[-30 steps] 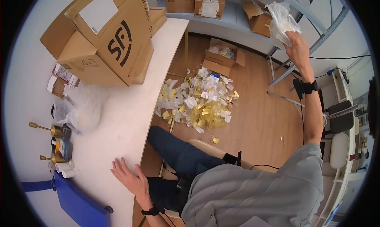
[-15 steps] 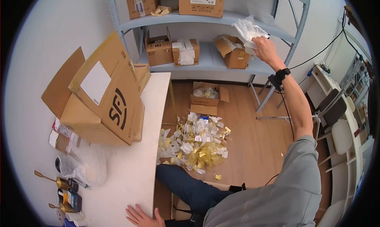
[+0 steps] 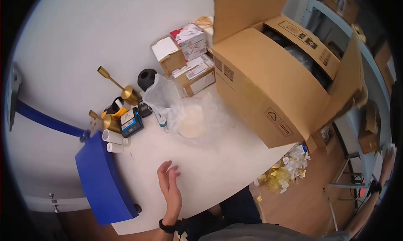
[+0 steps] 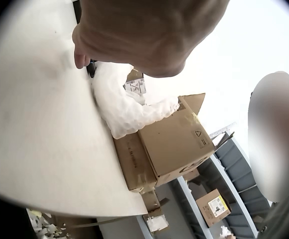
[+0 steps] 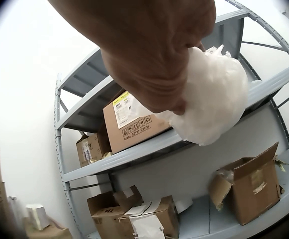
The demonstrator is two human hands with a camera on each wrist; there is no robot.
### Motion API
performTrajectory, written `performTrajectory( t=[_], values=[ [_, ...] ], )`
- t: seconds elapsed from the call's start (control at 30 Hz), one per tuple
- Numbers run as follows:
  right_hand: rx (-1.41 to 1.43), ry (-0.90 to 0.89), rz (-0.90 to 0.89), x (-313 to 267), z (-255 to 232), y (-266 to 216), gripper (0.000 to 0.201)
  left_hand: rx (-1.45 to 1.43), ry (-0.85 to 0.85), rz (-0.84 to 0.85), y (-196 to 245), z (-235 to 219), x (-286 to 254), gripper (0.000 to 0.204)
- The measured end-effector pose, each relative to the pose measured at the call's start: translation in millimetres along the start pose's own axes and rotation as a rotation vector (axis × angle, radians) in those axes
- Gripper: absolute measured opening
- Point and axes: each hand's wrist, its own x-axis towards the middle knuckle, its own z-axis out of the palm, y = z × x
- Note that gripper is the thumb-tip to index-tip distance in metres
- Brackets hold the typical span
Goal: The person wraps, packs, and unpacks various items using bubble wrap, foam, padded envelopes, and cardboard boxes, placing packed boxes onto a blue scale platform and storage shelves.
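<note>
My left hand (image 3: 170, 190) is over the white table (image 3: 147, 207), its fingers loosely bent and holding nothing. In the left wrist view, the hand (image 4: 149, 35) is nearest to a clear plastic bag (image 4: 117, 102), apart from it. That bag (image 3: 168, 98) lies beside a large open carton (image 3: 260, 81) in the head view. My right hand (image 5: 159, 69) grips a crumpled white plastic bag (image 5: 214, 94) in front of the shelving, seen in the right wrist view; in the head view only its arm shows clearly at the right edge.
Brass candlesticks (image 3: 131, 95), white rolls (image 3: 113, 136), a blue and black box (image 3: 131, 122) and small boxes (image 3: 189, 41) line the wall side. A blue panel (image 3: 103, 178) stands at the table's left end. Wrappings (image 3: 281, 176) litter the floor; cartons (image 5: 254, 189) fill the shelves.
The head view has swung left towards the table, leaving the right arm at the right edge. My left hand has gone from flat with spread fingers to loosely bent fingers.
</note>
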Motion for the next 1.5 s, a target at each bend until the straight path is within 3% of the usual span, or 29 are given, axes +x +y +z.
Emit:
performTrajectory(
  t=[0.03, 0.07, 0.1, 0.13, 0.2, 0.23, 0.27, 0.3, 0.37, 0.4, 0.57, 0.7, 0.77, 0.83, 0.9, 0.93, 0.97, 1.03, 1.13, 1.2, 1.27, 1.5],
  values=[
    [0.165, 0.006, -0.034, -8.3, 16.1, 5.9, 0.046, -0.131, -0.026, -0.144, -3.1, 5.2, 14.0, 0.049],
    [0.167, -0.003, -0.056, -74.8, 54.4, 66.4, 0.046, -0.263, -0.056, -0.277, -0.8, 9.1, 28.4, 0.049],
    [0.156, -0.04, -0.051, -22.0, 54.4, 37.6, 0.046, -0.257, -0.051, -0.287, 6.1, 16.0, 40.7, 0.049],
    [0.14, -0.078, -0.044, -25.3, -46.2, -47.6, 0.047, -0.264, -0.093, -0.315, 14.5, 27.0, 49.6, 0.054],
    [0.096, -0.158, -0.037, -15.0, -183.3, -158.3, 0.047, -0.266, -0.14, -0.367, 24.1, 42.3, 70.9, 0.059],
    [0.076, -0.192, -0.036, -28.1, -121.8, -84.3, 0.048, -0.321, -0.15, -0.468, 24.8, 50.7, 84.2, 0.065],
    [0.056, -0.225, -0.035, -26.2, -233.3, -181.8, 0.048, -0.376, -0.159, -0.568, 25.8, 58.5, 95.7, 0.071],
    [0.039, -0.257, -0.03, -35.8, -173.3, -113.0, 0.048, -0.376, -0.154, -0.578, 25.8, 63.0, 108.8, 0.071],
    [0.075, -0.288, -0.055, -35.7, -179.4, -95.2, 0.049, -0.489, -0.223, -0.705, 32.5, 66.1, 128.5, 0.094],
    [0.115, -0.313, -0.066, -34.5, -182.2, -84.1, 0.05, -0.484, -0.224, -0.717, 40.9, 71.3, 133.0, 0.094],
    [0.136, -0.335, -0.051, -5.0, -236.4, -86.8, 0.047, -0.295, -0.22, -0.8, 72.6, 91.3, 141.0, 0.104],
    [0.136, -0.317, -0.049, 16.9, -286.4, -100.3, 0.047, -0.269, -0.087, -0.792, 44.0, 100.5, 145.3, 0.103],
    [0.132, -0.332, -0.021, 22.0, -303.5, -107.3, 0.046, -0.221, 0.017, -0.739, 8.0, 105.2, 149.7, 0.095],
    [0.167, -0.3, -0.036, 8.5, -317.5, -91.6, 0.044, -0.253, 0.058, -0.62, -55.3, 102.5, 155.1, 0.081],
    [0.212, -0.302, 0.072, 16.6, -362.7, -118.8, 0.046, -0.37, 0.02, -0.709, -35.5, 96.2, 151.1, 0.073],
    [0.214, -0.249, 0.059, 27.9, -389.5, -136.4, 0.042, -0.357, 0.006, -0.751, -48.3, 87.5, 151.8, 0.07],
    [0.203, -0.231, 0.079, 37.0, -401.9, -142.1, 0.04, -0.36, -0.07, -0.741, -16.6, 71.5, 136.9, 0.063],
    [0.2, -0.154, 0.062, 55.6, -411.9, -144.7, 0.031, -0.468, -0.201, -0.662, -28.3, 46.2, 125.1, 0.047],
    [0.18, -0.152, 0.067, 79.8, -383.0, -120.3, 0.024, -0.433, -0.465, -0.604, 38.3, 138.6, 140.7, 0.048],
    [0.175, -0.12, 0.076, 102.5, -354.9, -113.5, 0.021, -0.406, -0.56, -0.567, 78.0, 175.6, 136.2, 0.048],
    [0.217, -0.133, 0.076, 128.3, -322.5, -103.6, 0.02, -0.388, -0.619, -0.525, 112.9, 204.9, 130.1, 0.049],
    [0.14, -0.146, 0.133, 218.5, -138.3, -75.9, 0.014, -0.294, -0.716, -0.416, 220.4, 285.1, 80.7, 0.052]
  ],
)
